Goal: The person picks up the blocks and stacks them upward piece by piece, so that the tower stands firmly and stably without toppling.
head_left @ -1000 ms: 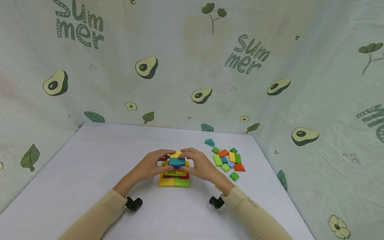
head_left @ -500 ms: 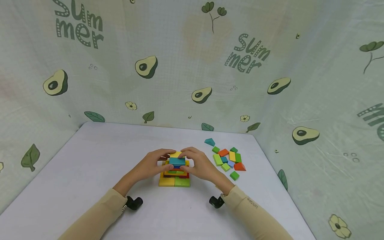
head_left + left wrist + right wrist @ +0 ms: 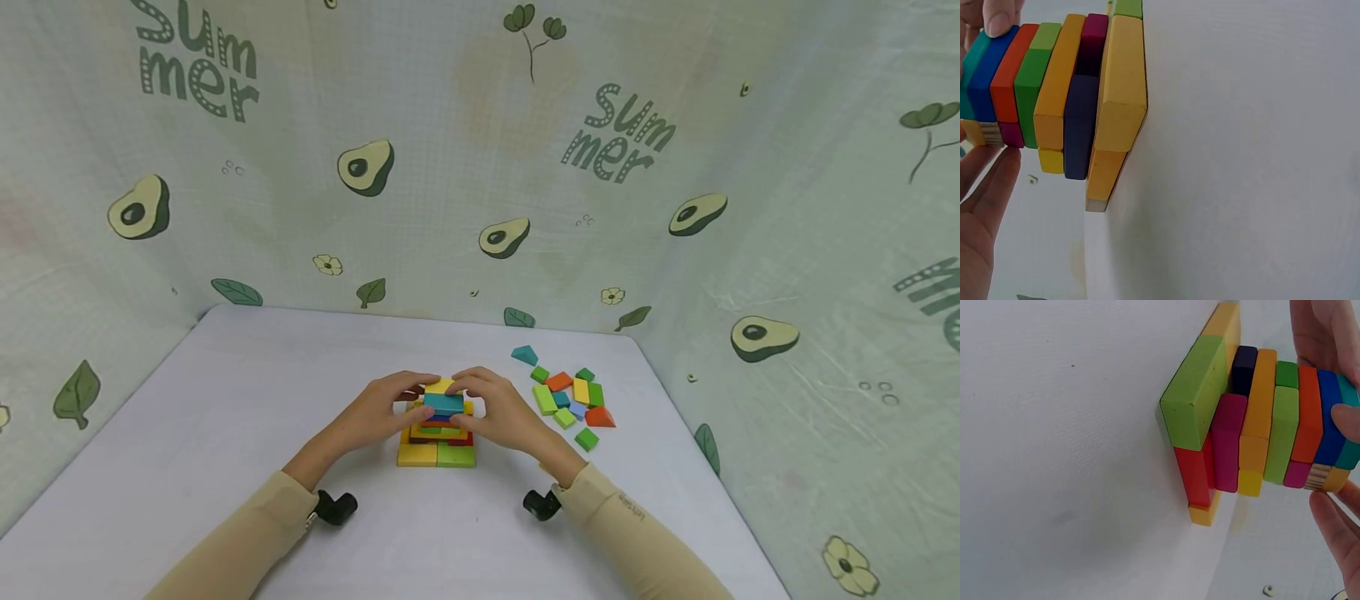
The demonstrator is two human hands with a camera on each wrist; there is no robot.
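A tower of coloured wooden toy blocks [image 3: 455, 456] stands on the white table between my two hands. Its layers narrow upward from yellow and green base blocks to orange, then a blue block [image 3: 984, 81] and a teal block [image 3: 443, 404] near the top. My left hand [image 3: 381, 408] holds the upper layers from the left, its thumb against the front of the teal block. From the right, my right hand [image 3: 498, 410] grips the same layers, its thumb on the blue block and fingers [image 3: 1332, 528] behind. A yellow block [image 3: 439, 387] shows between the fingertips at the rear.
To the right, loose blocks lie in a group, among them a red-orange triangle [image 3: 599, 417], a light green block [image 3: 543, 400] and a green block [image 3: 587, 439]. A teal triangle [image 3: 524, 355] lies farther back. Patterned cloth [image 3: 420, 108] walls surround the table [image 3: 292, 358].
My left thumb has slid slightly upward on the front of the teal block. The right hand, the tower and the loose blocks look unchanged.
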